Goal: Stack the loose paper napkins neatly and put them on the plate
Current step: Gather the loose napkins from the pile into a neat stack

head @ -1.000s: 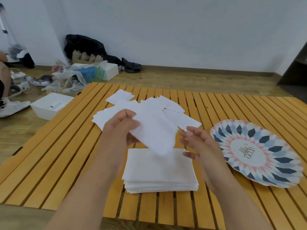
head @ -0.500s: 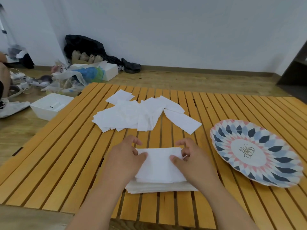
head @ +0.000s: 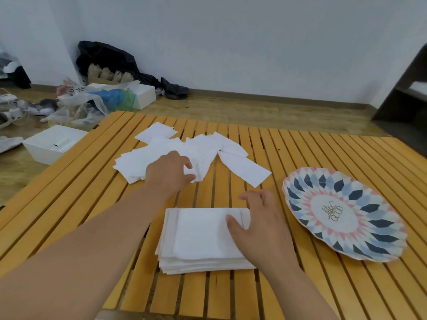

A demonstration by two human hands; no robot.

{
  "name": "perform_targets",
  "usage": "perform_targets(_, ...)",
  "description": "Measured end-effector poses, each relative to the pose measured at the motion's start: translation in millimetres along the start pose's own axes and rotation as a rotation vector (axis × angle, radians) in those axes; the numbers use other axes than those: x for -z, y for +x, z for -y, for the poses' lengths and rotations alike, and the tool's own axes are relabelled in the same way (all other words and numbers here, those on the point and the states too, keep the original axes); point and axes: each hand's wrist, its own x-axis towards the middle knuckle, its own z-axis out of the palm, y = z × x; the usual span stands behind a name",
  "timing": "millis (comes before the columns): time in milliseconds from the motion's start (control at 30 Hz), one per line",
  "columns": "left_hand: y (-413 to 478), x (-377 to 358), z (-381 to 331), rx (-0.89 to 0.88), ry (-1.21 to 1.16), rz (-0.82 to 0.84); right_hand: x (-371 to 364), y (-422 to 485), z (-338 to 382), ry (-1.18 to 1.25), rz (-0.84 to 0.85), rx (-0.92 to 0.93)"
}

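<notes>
Head view: left hand point(head: 169, 173) picking from the loose napkins point(head: 203, 148), right hand point(head: 261, 225) steadying the stack point(head: 198, 239)
My hands are apart: the left pinches a sheet at the near edge of the scattered pile, the right holds the stack's far right corner, thumb on top. The stack sits on the table point(head: 323, 153) near me, just left of the plate point(head: 381, 239), which bears nothing yet. I'd worry the pinch lifts two clinging sheets or drags neighbours across the slats; the lower layers jut left, so a careless drop would skew the stack further
</notes>
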Motion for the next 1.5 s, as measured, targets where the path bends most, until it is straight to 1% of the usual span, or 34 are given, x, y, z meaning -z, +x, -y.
perform_targets(100, 6, -9, 2, -0.028, 0.066, 0.048, 0, 1, 2, 0.022, -0.031, 0.049)
perform_targets(267, 2, -22, 15, 0.005, -0.058, -0.047, -1, 1, -1, 0.075, -0.043, 0.074)
perform_targets(300, 1, -22, 17, 0.026, -0.123, -0.070, -1, 2, -3, 0.085, -0.054, 0.075)
perform_targets(367, 0, -13, 20, 0.090, -0.349, -0.127, 0, 3, -6, 0.102, -0.068, 0.066)
perform_targets(433, -4, 4, 21, 0.145, -0.585, -0.189, 0, 4, -8, 0.124, -0.090, 0.057)
perform_targets(500, -15, 28, 18, 0.178, -0.765, -0.236, 1, 5, -7, 0.162, -0.113, 0.040)
perform_targets(567, -33, 54, 7, 0.201, -0.923, -0.289, 2, 6, -4, 0.223, -0.116, 0.014)
perform_targets(633, -56, 79, -5, 0.238, -1.109, -0.324, 3, 7, -2, 0.334, -0.106, -0.022)
perform_targets(700, -81, 98, -17, 0.279, -1.304, -0.277, 7, 7, 3, 0.481, -0.092, -0.075)
perform_targets(767, -105, 109, -26, 0.249, -1.445, -0.174, 13, 9, 8, 0.650, -0.061, -0.136)
perform_targets(867, -133, 109, -34, 0.195, -1.606, -0.016, 21, 10, 11, 0.928, 0.079, -0.268)
perform_targets(933, -140, 105, -35, 0.218, -1.614, 0.082, 25, 7, 11, 1.151, 0.211, -0.338)
perform_targets(967, -141, 102, -35, 0.240, -1.586, 0.132, 26, 5, 11, 1.211, 0.280, -0.350)
perform_targets(1033, -141, 96, -34, 0.274, -1.545, 0.186, 29, 2, 10, 1.187, 0.357, -0.313)
perform_targets(1167, -138, 92, -33, 0.310, -1.484, 0.185, 32, 4, 10, 1.162, 0.325, -0.222)
perform_targets(1267, -134, 83, -27, 0.433, -1.357, 0.164, 30, 5, 8, 1.154, 0.254, -0.206)
perform_targets(1367, -136, 84, -26, 0.520, -1.221, 0.340, 29, 6, 6, 1.129, 0.205, -0.189)
perform_targets(1433, -138, 88, -27, 0.520, -1.218, 0.370, 30, 5, 4, 1.118, 0.184, -0.172)
perform_targets(1500, -138, 89, -27, 0.461, -1.248, 0.324, 30, 5, 2, 1.119, 0.185, -0.150)
